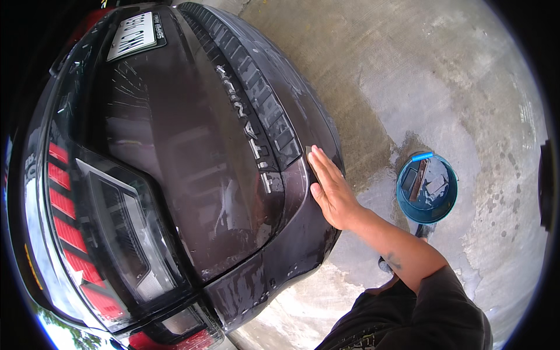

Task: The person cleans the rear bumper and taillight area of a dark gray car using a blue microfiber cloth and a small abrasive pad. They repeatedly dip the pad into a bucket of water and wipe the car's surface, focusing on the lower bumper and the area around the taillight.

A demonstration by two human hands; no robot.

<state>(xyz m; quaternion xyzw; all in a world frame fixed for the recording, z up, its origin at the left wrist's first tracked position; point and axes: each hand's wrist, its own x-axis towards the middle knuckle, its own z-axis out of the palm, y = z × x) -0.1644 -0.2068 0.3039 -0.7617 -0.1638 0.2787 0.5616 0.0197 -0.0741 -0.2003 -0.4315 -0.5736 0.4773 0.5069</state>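
My right hand (332, 192) lies flat, fingers together, on the upper corner of the dark brown rear bumper (302, 227) of a car. A small edge of a thin grey-brown sheet (308, 151) shows under the fingertips; most of it is hidden by the hand. Just past the fingers runs the ribbed black step pad (267, 105) of the bumper. The tailgate (192, 162) beside it carries chrome lettering (251, 140), and its paint looks wet in patches. My left hand is out of view.
A teal bucket (428, 214) with a blue handle grip (422, 157) stands on the wet concrete floor (415, 100). Water, a brown strip (419, 179) and a dark rectangular piece (409, 178) are in it. The tail light (127, 232) and a licence plate (131, 35) are on the car.
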